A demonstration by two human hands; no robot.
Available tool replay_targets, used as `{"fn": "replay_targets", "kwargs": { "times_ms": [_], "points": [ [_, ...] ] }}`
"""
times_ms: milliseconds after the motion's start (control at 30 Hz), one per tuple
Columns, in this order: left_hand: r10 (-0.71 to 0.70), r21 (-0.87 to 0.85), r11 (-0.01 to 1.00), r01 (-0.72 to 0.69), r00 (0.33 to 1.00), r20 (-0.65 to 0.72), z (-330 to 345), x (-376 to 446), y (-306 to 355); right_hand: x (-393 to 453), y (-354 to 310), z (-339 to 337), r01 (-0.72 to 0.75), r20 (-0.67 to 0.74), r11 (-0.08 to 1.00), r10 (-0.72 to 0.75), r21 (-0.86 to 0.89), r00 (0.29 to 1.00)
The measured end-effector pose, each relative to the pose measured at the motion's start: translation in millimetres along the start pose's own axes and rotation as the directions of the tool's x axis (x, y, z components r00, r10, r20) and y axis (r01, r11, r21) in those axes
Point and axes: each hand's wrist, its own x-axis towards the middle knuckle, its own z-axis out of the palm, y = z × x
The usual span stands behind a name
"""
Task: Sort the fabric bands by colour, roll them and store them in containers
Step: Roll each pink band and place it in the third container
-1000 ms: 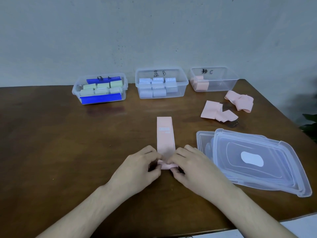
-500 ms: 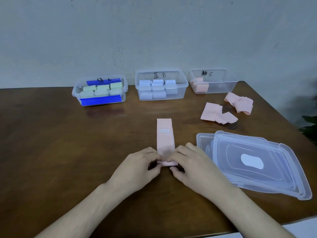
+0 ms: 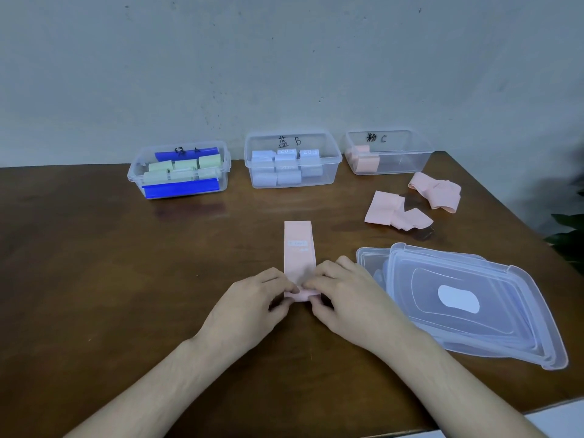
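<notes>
Pinching the rolled near end of the pink band (image 3: 299, 248), both hands (image 3: 303, 300) curl together on it

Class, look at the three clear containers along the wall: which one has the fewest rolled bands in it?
The right-hand container marked C, holding only a couple of pink rolls at its left end; the other two are nearly full.

Both forearms reach forward; the left hand (image 3: 252, 303) and right hand (image 3: 350, 298) meet fingertip to fingertip, fingers curled in a pinching grip.
</notes>
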Motion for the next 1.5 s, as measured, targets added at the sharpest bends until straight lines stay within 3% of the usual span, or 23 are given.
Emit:
{"fn": "replay_targets", "kwargs": {
  "times_ms": [133,367,700,833,1200,1500],
  "points": [
    [-0.003,0.008,1.000,0.003,1.000,-0.003,-2.3,0.5,-0.7,-1.1,-0.1,-0.6,-0.011,-0.049,1.000,0.010,-0.002,0.999],
    [-0.047,0.019,0.999,0.047,0.999,0.020,0.5,9.7,-1.8,6.4,0.7,-0.5,-0.005,-0.011,1.000,0.005,0.008,1.000],
    [-0.053,-0.005,0.998,0.055,0.984,0.169,-10.0,-25.1,21.2,-33.2,-14.1,-5.3,0.024,0.025,0.999,-0.025,0.023,0.999],
    [-0.027,-0.046,0.998,0.033,0.992,0.124,-8.7,-32.9,24.6,-37.4,-18.5,-1.8,-0.006,0.067,0.998,0.002,0.066,0.998],
    [-0.035,-0.090,0.995,0.041,0.997,0.065,-3.7,-30.2,17.9,-37.4,-21.7,9.3,-0.111,-0.011,0.988,0.113,0.103,0.994],
    [-0.032,-0.109,0.993,0.037,0.999,0.044,-2.3,-29.2,17.9,-31.4,-16.1,10.9,-0.088,-0.009,0.990,0.090,0.106,0.996]
  ]
}}
